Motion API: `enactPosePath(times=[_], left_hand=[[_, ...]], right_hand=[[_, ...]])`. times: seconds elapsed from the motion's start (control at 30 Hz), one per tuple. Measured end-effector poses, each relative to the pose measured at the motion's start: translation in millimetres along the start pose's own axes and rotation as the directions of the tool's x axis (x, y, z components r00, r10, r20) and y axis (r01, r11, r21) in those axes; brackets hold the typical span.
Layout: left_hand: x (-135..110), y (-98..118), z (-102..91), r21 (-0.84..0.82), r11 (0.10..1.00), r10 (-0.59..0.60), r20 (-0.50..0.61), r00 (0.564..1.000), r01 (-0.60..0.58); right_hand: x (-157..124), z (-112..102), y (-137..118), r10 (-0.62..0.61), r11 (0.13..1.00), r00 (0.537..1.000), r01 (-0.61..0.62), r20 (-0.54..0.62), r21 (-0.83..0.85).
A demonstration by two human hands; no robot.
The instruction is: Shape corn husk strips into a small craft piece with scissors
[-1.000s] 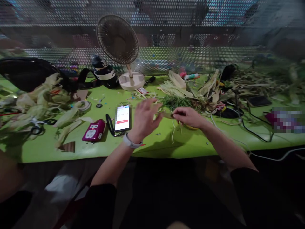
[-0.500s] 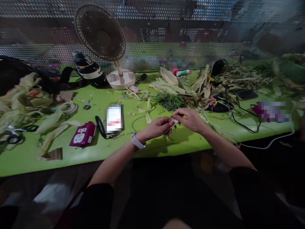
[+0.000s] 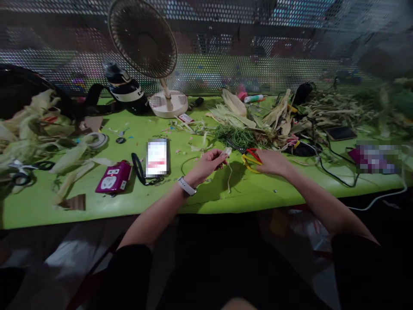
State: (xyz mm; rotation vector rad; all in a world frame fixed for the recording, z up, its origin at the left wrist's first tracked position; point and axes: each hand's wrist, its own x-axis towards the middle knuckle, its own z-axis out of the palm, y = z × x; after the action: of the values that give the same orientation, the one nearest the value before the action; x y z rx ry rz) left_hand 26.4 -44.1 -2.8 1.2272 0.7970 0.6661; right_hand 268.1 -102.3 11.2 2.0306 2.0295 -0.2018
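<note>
My left hand (image 3: 208, 165), with a pale watch strap at the wrist, pinches a small whitish piece of corn husk (image 3: 227, 151) between thumb and fingers. A thin pale strand (image 3: 229, 178) dangles below it over the table. To the right, my right hand (image 3: 271, 162) is closed on pliers (image 3: 252, 159) with one red and one yellow handle. Their dark jaws point left, towards a bundle of green strands (image 3: 237, 137). The pliers and the husk piece are apart. Another knotted husk strip (image 3: 203, 144) lies just beyond my left hand.
A phone (image 3: 157, 157) and a purple power adapter (image 3: 113, 177) lie left. Scissors (image 3: 24, 170) and husks (image 3: 69, 161) are farther left. Behind stand a fan (image 3: 167, 105) and a bottle (image 3: 127, 92). Dried husks (image 3: 234, 103) and cables (image 3: 334, 170) spread right.
My hands have separated. The right has moved right and now grips the pliers, their jaws and handles showing; the left still pinches the husk piece. The view has shifted slightly.
</note>
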Motion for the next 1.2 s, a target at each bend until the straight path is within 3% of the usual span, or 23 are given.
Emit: enactPosePath(times=[0.17,0.27,0.33,0.4,0.43,0.5,0.6,0.73,0.87,1.0,1.2], left_hand=[[1,-4,-6.7,-0.033,0.999,0.011,-0.054,0.998,-0.013],[1,-3,-9.2,-0.074,0.997,-0.001,-0.081,0.997,-0.005],[1,-1,-9.2,-0.089,0.996,-0.005,-0.082,0.997,-0.002],[2,0,-7.8,-0.084,0.996,-0.006,-0.083,0.997,-0.001],[2,-1,-6.6,-0.081,0.997,-0.011,-0.087,0.996,0.004],[1,-3,-2.8,-0.086,0.996,-0.026,-0.094,0.995,0.018],[-3,-10,5.7,-0.093,0.994,-0.067,-0.045,0.997,0.063],[-7,-19,15.7,-0.090,0.991,-0.093,0.018,0.995,0.094],[-7,-14,14.4,-0.124,0.991,-0.060,-0.085,0.995,0.049],[-6,-9,9.6,-0.122,0.993,-0.013,-0.134,0.991,-0.003],[-6,-13,9.2,-0.078,0.997,0.016,-0.080,0.997,-0.023]], right_hand=[[10,-16,8,0.046,0.999,0.998,-0.047,0.053,0.005],[3,-19,22,-0.017,0.978,0.998,0.005,0.059,0.207],[-5,-17,32,-0.132,0.831,0.988,0.070,0.074,0.552],[-13,-12,37,-0.205,0.586,0.967,-0.003,0.152,0.810],[-18,-9,38,-0.217,0.512,0.956,-0.059,0.196,0.857],[-25,-5,37,-0.185,0.465,0.952,-0.132,0.242,0.875],[-34,-1,37,-0.136,0.492,0.976,-0.081,0.169,0.867],[-41,1,43,-0.241,0.609,0.970,0.133,0.022,0.782],[-43,-2,37,-0.271,0.756,0.960,0.170,0.065,0.632],[-42,-10,22,-0.307,0.786,0.949,0.209,0.073,0.582],[-33,-13,12,-0.284,0.811,0.955,0.196,0.079,0.551]])
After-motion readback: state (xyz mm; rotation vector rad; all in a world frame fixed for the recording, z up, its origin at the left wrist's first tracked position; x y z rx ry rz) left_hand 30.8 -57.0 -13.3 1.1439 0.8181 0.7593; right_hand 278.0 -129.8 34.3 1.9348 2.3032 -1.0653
